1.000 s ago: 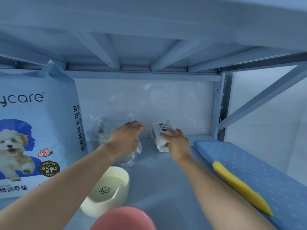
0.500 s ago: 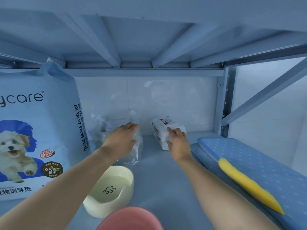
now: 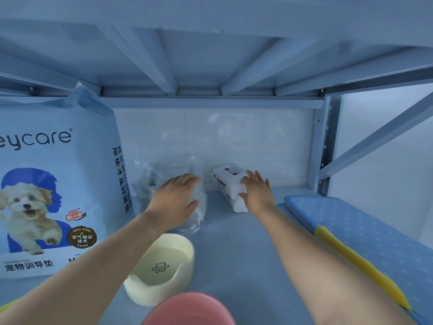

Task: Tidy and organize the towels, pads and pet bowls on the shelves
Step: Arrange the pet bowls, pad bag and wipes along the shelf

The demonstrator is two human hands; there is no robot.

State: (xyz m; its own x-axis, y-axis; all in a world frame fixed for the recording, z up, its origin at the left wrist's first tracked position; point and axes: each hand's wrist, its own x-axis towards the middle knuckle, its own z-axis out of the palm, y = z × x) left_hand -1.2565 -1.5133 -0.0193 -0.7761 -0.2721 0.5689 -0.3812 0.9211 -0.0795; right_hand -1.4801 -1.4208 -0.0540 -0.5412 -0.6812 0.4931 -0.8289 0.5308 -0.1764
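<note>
White pack had slid wallward under the open-fingered right hand; the left hand, fingers loose, pressed the clear bag beside it: back row nearly tidy.

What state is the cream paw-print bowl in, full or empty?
Empty: the cream bowl stands upright on the shelf, its bare inside and paw print plainly visible.

Single head view, close inside shelf bay, facing rear wall, tilted slightly down; edges seemingly warped.
</note>
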